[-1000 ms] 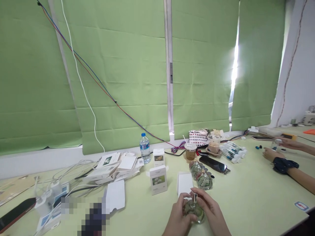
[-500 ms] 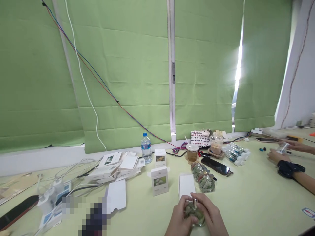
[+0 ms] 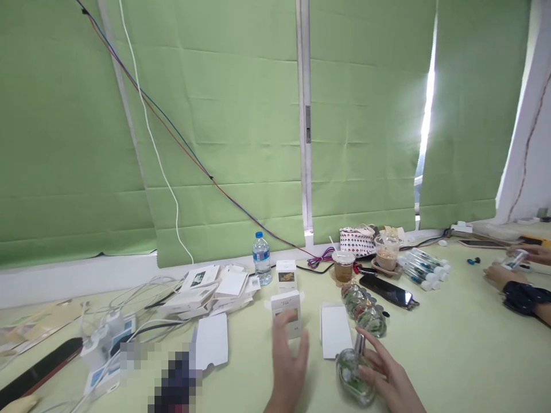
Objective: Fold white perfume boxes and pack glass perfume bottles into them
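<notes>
My right hand (image 3: 385,373) grips a round, clear glass bottle (image 3: 350,376) with a silver neck and something green inside. The bottle tilts just above or on the table; I cannot tell which. My left hand (image 3: 289,358) is open, its fingers spread before a small white picture box (image 3: 294,330) and hiding part of it. Whether it touches the box is unclear. A plain white box (image 3: 336,331) lies between my hands. Behind my right hand is a row of several clear round bottles (image 3: 364,310) with green and reddish contents.
Another white box (image 3: 286,275) and a water bottle (image 3: 261,261) stand farther back. Flattened cartons (image 3: 215,289), cables and a power strip (image 3: 105,367) lie left. A phone (image 3: 387,291), drink cups (image 3: 344,267) and clear tubes (image 3: 424,268) are right, near another person's hands (image 3: 499,276).
My left hand has let go of the glass bottle and moved left to the white picture box. The right hand keeps the bottle, now tilted. The view has shifted slightly left.
</notes>
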A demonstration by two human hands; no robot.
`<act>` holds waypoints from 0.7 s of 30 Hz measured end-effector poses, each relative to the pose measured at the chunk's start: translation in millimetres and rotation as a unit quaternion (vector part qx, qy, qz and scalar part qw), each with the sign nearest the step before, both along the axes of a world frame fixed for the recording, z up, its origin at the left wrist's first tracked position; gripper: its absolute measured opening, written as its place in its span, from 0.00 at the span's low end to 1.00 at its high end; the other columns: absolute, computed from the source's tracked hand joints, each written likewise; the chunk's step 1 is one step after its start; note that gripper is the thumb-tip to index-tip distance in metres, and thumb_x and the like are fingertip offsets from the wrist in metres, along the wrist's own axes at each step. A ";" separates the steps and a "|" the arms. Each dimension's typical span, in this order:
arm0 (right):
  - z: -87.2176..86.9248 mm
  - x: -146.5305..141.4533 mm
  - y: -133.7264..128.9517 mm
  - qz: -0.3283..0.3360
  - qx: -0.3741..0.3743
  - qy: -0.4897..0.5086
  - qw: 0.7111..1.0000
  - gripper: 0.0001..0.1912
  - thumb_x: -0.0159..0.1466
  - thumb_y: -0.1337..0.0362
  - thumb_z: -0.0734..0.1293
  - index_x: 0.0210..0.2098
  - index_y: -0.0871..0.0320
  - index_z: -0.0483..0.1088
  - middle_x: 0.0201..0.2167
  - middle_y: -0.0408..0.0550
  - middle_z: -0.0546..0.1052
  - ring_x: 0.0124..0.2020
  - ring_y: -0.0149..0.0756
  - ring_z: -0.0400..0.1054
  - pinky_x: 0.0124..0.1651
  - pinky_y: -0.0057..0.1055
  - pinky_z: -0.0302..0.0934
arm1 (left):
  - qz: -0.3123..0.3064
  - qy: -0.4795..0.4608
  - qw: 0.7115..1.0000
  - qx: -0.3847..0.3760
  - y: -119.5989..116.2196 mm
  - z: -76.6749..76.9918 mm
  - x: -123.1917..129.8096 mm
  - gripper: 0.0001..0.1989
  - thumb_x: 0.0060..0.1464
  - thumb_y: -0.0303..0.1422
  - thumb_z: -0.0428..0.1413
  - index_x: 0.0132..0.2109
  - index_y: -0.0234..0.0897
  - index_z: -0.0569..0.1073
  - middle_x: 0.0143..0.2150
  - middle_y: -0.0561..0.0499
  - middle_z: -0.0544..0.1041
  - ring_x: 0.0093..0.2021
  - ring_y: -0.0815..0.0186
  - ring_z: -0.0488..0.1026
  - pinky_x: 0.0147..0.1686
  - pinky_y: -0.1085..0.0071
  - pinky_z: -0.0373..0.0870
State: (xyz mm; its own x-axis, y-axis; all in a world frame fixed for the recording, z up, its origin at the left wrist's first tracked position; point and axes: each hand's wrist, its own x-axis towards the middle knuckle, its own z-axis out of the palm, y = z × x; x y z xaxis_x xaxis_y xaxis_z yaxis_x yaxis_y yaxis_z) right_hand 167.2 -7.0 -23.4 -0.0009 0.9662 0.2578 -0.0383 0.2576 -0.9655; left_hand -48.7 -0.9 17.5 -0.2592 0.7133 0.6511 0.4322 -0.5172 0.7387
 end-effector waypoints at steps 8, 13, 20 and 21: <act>28.8 -30.5 16.9 0.038 -0.092 0.148 0.984 0.39 0.52 0.46 0.70 0.58 0.54 0.61 0.29 0.50 0.80 0.27 0.45 0.76 0.28 0.37 0.68 | 0.034 -0.062 0.995 -0.064 25.5 7.9 -61.0 0.36 0.47 0.42 0.61 0.60 0.40 0.54 0.62 0.41 0.58 0.65 0.48 0.51 0.62 0.47 0.47; 74.4 -42.2 47.7 0.094 -0.165 0.269 0.944 0.39 0.48 0.57 0.77 0.56 0.53 0.60 0.35 0.46 0.80 0.34 0.41 0.75 0.34 0.34 0.69 | -0.107 -0.082 0.975 -0.175 33.0 -2.6 -61.4 0.38 0.47 0.35 0.60 0.63 0.45 0.53 0.50 0.45 0.74 0.54 0.52 0.70 0.54 0.52 0.64; 97.2 -66.2 81.1 0.035 0.015 0.288 0.957 0.36 0.51 0.57 0.75 0.55 0.48 0.58 0.38 0.43 0.76 0.37 0.37 0.73 0.36 0.34 0.69 | -0.066 0.144 0.987 -0.027 26.1 -18.3 -63.4 0.20 0.56 0.26 0.49 0.55 0.45 0.69 0.54 0.45 0.74 0.53 0.56 0.71 0.48 0.60 0.72; 94.9 -68.4 81.3 0.020 0.043 0.281 0.959 0.37 0.52 0.57 0.75 0.56 0.47 0.56 0.40 0.44 0.76 0.38 0.38 0.73 0.37 0.34 0.69 | -0.066 0.188 0.980 0.007 26.7 -21.3 -64.4 0.20 0.56 0.26 0.49 0.55 0.45 0.69 0.54 0.45 0.74 0.54 0.56 0.71 0.49 0.59 0.72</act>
